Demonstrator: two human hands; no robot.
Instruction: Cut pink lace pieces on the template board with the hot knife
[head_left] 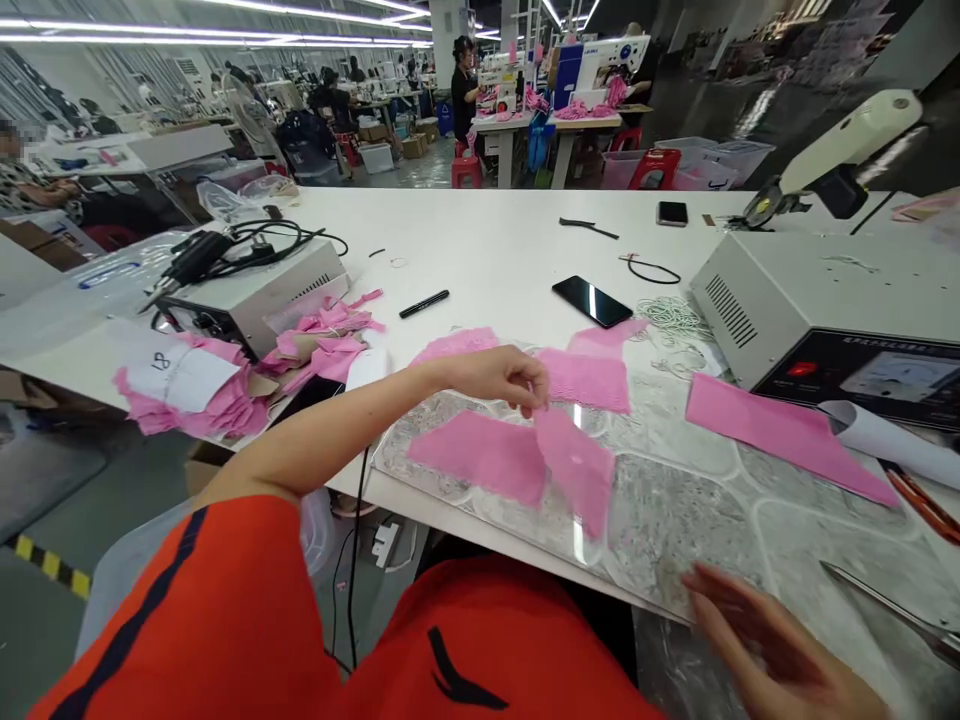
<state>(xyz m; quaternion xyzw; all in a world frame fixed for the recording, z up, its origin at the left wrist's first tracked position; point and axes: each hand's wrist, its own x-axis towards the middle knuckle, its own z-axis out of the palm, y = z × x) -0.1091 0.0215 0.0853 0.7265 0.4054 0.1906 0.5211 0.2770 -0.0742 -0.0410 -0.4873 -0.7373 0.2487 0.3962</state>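
Flat pink piece (480, 455): just left of the left fingertips; looks thin, limp and light, best lifted by an edge.
Left hand (517, 383): thumb and forefinger pinched together on the angled pink piece's upper corner.
Angled pink piece (581, 475): runs from those fingertips towards the body, over the mat; likely soft and bendy, hardly fragile, perhaps quick to crease or slide. That corner seems a sound hold.
Right hand (772, 640): fingers loosely curled, close together, thumb apart; seemingly holding nothing, though blurred.
White table (487, 240): smooth, beyond the left fingers.
Marbled mat (675, 510): glossy, under the pieces, between the hands.
Workshop: far beyond the fingers, a standing person (463, 90) near a sewing machine (611, 60), under strip lights (150, 40).
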